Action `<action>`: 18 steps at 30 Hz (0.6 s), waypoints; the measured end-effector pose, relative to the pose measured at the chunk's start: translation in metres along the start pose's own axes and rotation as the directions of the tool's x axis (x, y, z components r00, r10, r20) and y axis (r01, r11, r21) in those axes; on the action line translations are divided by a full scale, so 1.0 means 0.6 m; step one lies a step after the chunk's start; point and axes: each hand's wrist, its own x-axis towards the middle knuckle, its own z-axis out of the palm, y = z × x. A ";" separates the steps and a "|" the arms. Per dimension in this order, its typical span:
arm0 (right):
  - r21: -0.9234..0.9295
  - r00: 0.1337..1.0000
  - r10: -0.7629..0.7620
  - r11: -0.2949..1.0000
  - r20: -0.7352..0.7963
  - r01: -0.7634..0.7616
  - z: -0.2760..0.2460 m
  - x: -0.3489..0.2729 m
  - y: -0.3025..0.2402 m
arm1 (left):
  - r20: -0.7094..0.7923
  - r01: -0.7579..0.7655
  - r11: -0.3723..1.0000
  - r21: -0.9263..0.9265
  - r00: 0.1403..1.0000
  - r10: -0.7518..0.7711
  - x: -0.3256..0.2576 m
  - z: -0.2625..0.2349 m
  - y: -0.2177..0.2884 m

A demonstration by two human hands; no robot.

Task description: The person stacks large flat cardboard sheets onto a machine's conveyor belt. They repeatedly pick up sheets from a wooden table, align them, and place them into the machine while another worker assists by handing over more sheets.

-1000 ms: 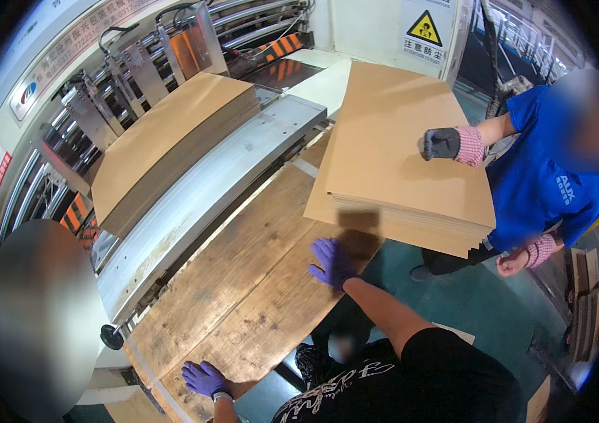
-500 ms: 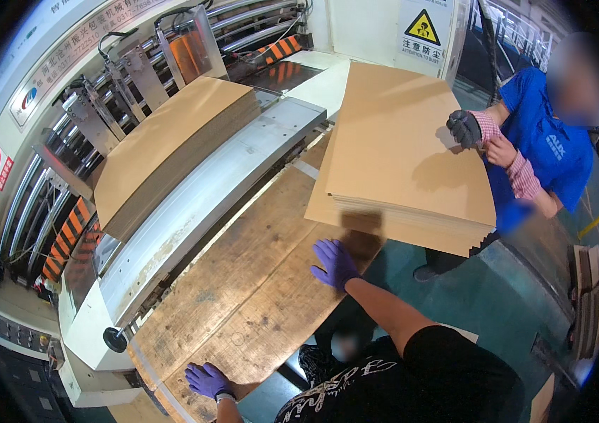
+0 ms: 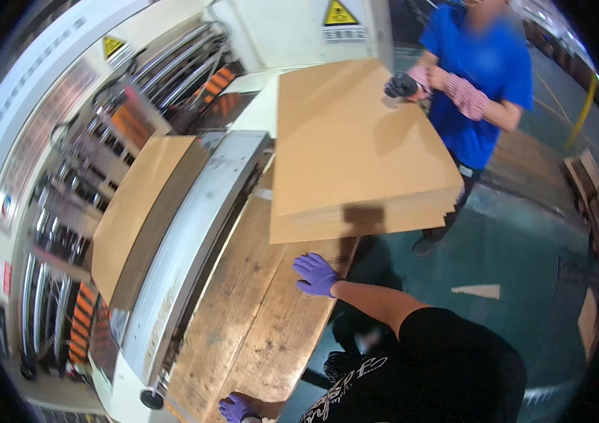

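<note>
1. A second stack of cardboard (image 3: 137,211) lies on the machine (image 3: 187,261) at nine o'clock, seemingly lined up for feeding.
2. The left hand (image 3: 235,409), purple-gloved, grips the near edge of the wooden surface (image 3: 257,310) at six o'clock, fingers curled over it, likely for bracing.
3. The right hand (image 3: 317,275) rests flat on the surface, fingers spread, just below the cardboard stack (image 3: 356,155).
4. A co-worker's gloved hand (image 3: 402,86) steadies that stack's far corner at one o'clock.
</note>
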 end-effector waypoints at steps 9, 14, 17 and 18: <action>0.942 0.887 0.410 0.157 0.210 -0.296 -0.366 -0.102 0.085 | -0.154 -0.480 0.217 -0.850 0.622 0.768 -0.072 -0.176 0.489; 0.317 0.513 0.590 0.791 -0.624 -0.524 -0.610 -0.187 0.236 | -0.107 -0.189 -0.012 -0.982 0.503 0.858 -0.137 -0.285 0.763; 0.217 0.503 0.564 0.778 -0.655 -0.590 -0.596 -0.266 0.375 | -0.044 -0.005 -0.047 -0.999 0.480 0.876 -0.148 -0.298 0.881; 0.522 0.331 0.807 0.574 -0.488 -0.631 -0.579 -0.255 0.403 | -0.014 0.182 -0.098 -0.978 0.417 0.909 -0.114 -0.283 0.899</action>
